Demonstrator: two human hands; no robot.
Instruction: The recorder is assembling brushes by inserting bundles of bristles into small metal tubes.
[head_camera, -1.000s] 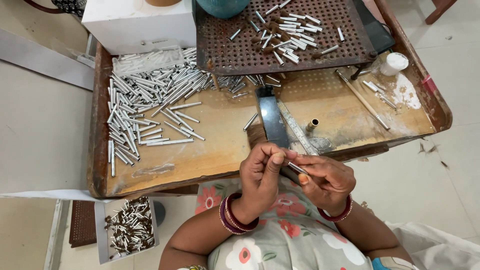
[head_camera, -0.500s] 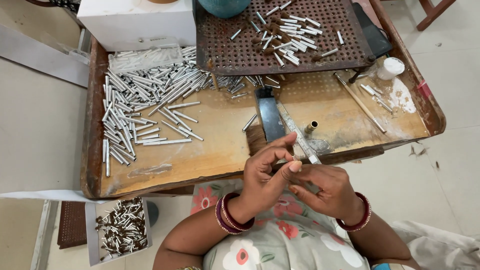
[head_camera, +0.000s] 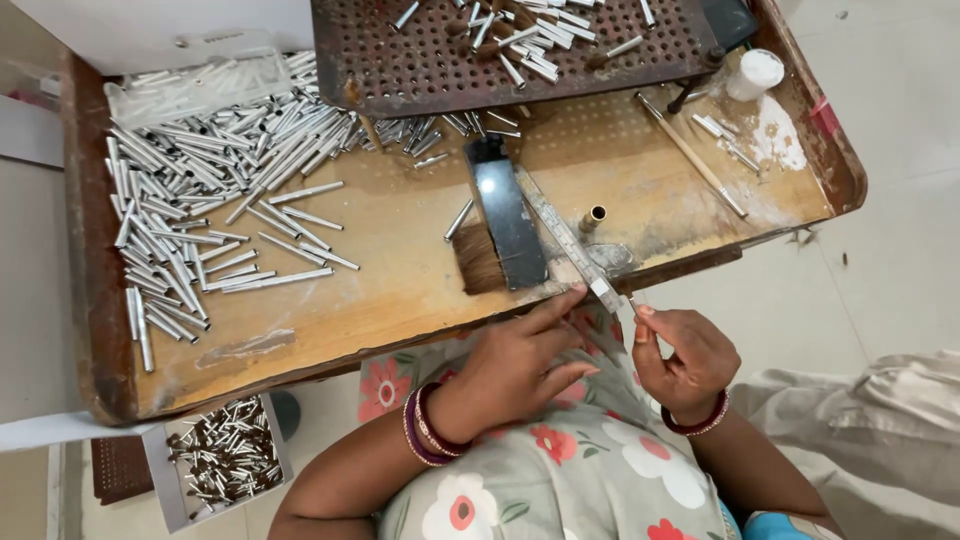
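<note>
My left hand (head_camera: 515, 362) lies at the near edge of the wooden work tray (head_camera: 400, 300). Its fingers are spread and its index fingertip touches the near end of a flat metal strip (head_camera: 565, 240) that juts over the edge. Just to the right, my right hand (head_camera: 685, 358) pinches a small silver tube (head_camera: 634, 301) between thumb and forefinger, close to the strip's tip. Beside the strip lies a brush with a black handle (head_camera: 503, 215), and a short brass tube (head_camera: 592, 217) stands upright.
A heap of silver tubes (head_camera: 190, 190) covers the tray's left side. A perforated metal plate (head_camera: 420, 60) with more tubes sits at the back. A thin stick (head_camera: 692, 155), white powder (head_camera: 778, 132) and a white cap (head_camera: 755, 72) lie right. A box of dark tubes (head_camera: 225, 462) stands below.
Both hands held the small tube together in front of the body. They have moved forward to the tray edge, and the left hand has let go and touches the strip.
</note>
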